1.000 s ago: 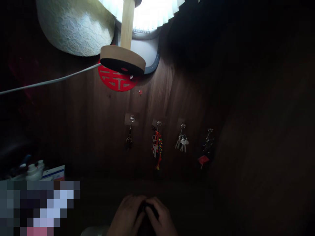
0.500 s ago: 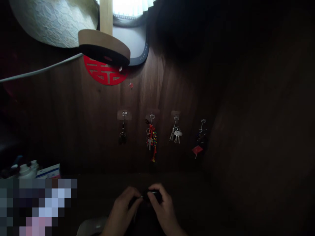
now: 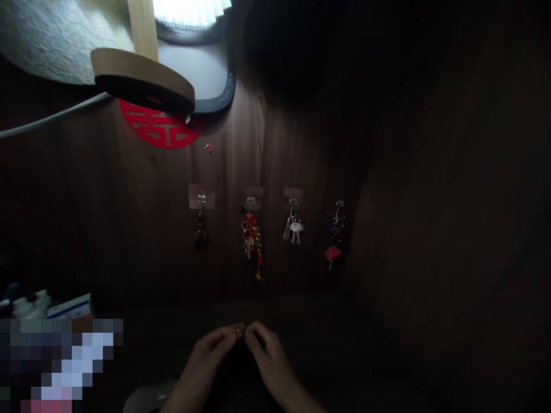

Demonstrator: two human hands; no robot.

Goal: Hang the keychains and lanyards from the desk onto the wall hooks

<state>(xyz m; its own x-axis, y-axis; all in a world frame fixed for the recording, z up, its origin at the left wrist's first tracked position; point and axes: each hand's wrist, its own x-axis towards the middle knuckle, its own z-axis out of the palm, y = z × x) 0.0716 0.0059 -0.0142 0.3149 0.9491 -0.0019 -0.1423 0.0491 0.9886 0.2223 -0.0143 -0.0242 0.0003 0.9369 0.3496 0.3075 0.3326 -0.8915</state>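
My left hand point(image 3: 210, 349) is closed in a pinch, and a small shiny metal piece point(image 3: 238, 331) glints at its fingertips. Right beside it, my right hand point(image 3: 267, 351) has thumb and fingers pressed together, nearly touching the left fingertips; what it holds is too dark to make out. Both hands are low over a dark surface. On the wooden panel above them, key rings hang from hooks: a dark key ring point(image 3: 200, 229), a key bunch with a red, beaded cord point(image 3: 253, 238), silver keys point(image 3: 294, 229), and a bunch with a red tag point(image 3: 332, 253).
A wooden lamp base point(image 3: 144, 77) with a white cable point(image 3: 55, 119) juts out at upper left. Behind it are caps point(image 3: 193, 69) and a red paper cutout point(image 3: 166, 127). White bottles point(image 3: 28, 307) and a box point(image 3: 73, 307) stand at lower left. A pale rounded object point(image 3: 148, 397) lies near my left forearm.
The view has shifted, so the panel and hooks appear further left. My hands have come closer together at the fingertips. The dark item seen in my right hand before is now hidden.
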